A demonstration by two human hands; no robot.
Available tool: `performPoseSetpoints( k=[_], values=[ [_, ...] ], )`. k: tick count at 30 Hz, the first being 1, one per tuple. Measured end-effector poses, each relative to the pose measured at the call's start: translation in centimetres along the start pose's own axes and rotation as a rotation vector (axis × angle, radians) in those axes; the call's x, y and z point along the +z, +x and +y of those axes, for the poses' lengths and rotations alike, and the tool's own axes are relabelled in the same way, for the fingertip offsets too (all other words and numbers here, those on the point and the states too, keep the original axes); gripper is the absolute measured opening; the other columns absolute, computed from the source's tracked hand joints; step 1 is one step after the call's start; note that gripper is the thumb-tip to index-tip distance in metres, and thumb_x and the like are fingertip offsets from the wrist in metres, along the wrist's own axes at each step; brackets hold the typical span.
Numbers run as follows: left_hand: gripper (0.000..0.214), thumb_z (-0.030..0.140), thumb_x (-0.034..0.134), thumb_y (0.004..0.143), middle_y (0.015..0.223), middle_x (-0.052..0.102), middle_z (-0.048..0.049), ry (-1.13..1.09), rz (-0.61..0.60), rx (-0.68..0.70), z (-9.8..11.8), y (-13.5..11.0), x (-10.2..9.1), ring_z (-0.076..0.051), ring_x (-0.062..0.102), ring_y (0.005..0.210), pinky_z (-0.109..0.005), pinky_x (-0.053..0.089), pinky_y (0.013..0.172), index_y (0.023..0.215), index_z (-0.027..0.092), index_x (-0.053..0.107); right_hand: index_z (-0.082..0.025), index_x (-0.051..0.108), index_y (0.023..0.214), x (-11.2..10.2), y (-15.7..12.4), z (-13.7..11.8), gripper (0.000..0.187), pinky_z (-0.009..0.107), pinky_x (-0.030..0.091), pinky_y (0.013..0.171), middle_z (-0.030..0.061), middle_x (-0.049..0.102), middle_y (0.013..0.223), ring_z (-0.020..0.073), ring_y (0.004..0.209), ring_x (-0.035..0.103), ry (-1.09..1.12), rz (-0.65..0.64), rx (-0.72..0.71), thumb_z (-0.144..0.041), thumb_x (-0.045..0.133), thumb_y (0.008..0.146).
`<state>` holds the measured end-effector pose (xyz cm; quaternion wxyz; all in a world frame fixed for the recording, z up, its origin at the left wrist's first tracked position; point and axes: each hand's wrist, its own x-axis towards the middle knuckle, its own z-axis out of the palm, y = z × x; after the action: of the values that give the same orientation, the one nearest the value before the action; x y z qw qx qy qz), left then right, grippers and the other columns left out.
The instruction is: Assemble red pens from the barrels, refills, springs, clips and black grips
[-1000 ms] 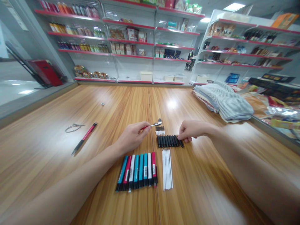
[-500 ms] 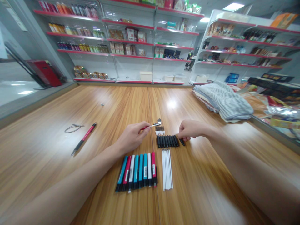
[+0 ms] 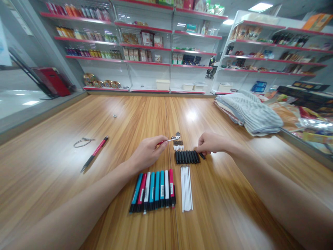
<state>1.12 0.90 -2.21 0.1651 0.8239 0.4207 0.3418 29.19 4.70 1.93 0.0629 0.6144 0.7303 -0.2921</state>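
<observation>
"What does the left hand (image 3: 147,152) hold?"
"A slim red-and-silver piece (image 3: 170,140), pinched above the table (image 3: 140,121)."
"And the right hand (image 3: 212,142)?"
"Its fingertips pinch a black tube (image 3: 202,157), just right of the row of black tubes (image 3: 186,157)."

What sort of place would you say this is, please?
It looks like a shop or a room fitted out like one: red-edged shelves carry rows of bottles and packaged goods, while the wood-grain table in front serves as a workspace, with pen parts laid out in groups.
</observation>
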Motion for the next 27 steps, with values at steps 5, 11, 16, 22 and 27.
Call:
performPoseSetpoints(
  k=[5, 11, 16, 22, 27],
  values=[
    [0.028, 0.035, 0.042, 0.097, 0.085, 0.067, -0.0016, 0.003, 0.008, 0.007, -0.06, 0.00, 0.09, -0.012, 0.060, 0.076, -0.023, 0.041, 0.066, 0.098, 0.018, 0.064, -0.013, 0.069, 0.063, -0.46, -0.33, -0.07, 0.028, 0.023, 0.033, 0.039, 0.0075, 0.066, 0.061, 0.0115, 0.046, 0.051, -0.012, -0.019, -0.024, -0.040, 0.063, 0.070],
    [0.026, 0.035, 0.044, 0.097, 0.085, 0.067, -0.0005, 0.003, 0.002, -0.005, -0.06, -0.01, 0.05, -0.012, 0.059, 0.075, -0.023, 0.040, 0.066, 0.096, 0.018, 0.064, -0.014, 0.071, 0.068, -0.33, -0.27, -0.22, 0.022, 0.022, 0.035, 0.038, 0.0067, 0.067, 0.064, 0.0117, 0.047, 0.052, 0.000, -0.021, -0.009, -0.033, 0.061, 0.068],
    [0.026, 0.035, 0.044, 0.097, 0.084, 0.067, -0.0005, 0.009, -0.005, -0.014, -0.01, 0.00, -0.03, -0.012, 0.059, 0.073, -0.023, 0.039, 0.065, 0.097, 0.018, 0.064, -0.013, 0.072, 0.067, -0.43, -0.52, -0.61, 0.020, 0.022, 0.035, 0.039, 0.0074, 0.068, 0.064, 0.0121, 0.049, 0.053, -0.021, -0.019, 0.002, -0.029, 0.059, 0.067],
    [0.026, 0.035, 0.044, 0.097, 0.085, 0.067, -0.0003, 0.005, -0.006, -0.015, 0.03, -0.02, -0.05, -0.011, 0.058, 0.074, -0.022, 0.039, 0.065, 0.097, 0.018, 0.064, -0.013, 0.070, 0.062, -0.42, -0.54, -0.77, 0.020, 0.023, 0.035, 0.040, 0.0072, 0.066, 0.061, 0.0117, 0.047, 0.051, -0.036, -0.010, 0.016, -0.029, 0.059, 0.067],
    [0.027, 0.035, 0.043, 0.097, 0.084, 0.067, -0.0008, 0.003, -0.003, -0.009, 0.04, -0.04, -0.02, -0.012, 0.059, 0.074, -0.022, 0.039, 0.065, 0.097, 0.018, 0.064, -0.012, 0.068, 0.060, -0.40, -0.47, -0.73, 0.021, 0.022, 0.034, 0.039, 0.0080, 0.066, 0.061, 0.0112, 0.046, 0.050, 0.006, -0.015, 0.016, -0.031, 0.060, 0.067]
  ],
)
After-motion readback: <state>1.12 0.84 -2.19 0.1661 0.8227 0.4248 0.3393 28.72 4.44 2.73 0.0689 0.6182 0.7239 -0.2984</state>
